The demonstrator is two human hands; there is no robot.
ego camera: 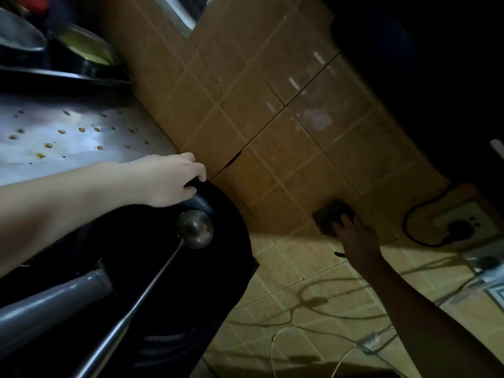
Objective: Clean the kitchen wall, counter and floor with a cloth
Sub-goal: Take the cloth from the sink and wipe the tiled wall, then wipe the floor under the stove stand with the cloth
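Fingers point(347, 222) of the right hand point(356, 237) lie fairly straight, pressing the dark cloth point(331, 215) flat against the tiled wall point(245, 105), just above its joint with the tiled surface point(313, 282). Unwiped wall stretches up and leftward from the cloth, so the next stroke probably runs that way. Nearer that stretch, the left hand point(171, 181) curls over the rim of the black wok point(223, 241), where a ladle point(194, 229) rests.

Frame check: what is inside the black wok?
A steel ladle lies in the wok, its bowl near the rim that the left hand grips. The wok's bottom is too dark to tell what else it holds.
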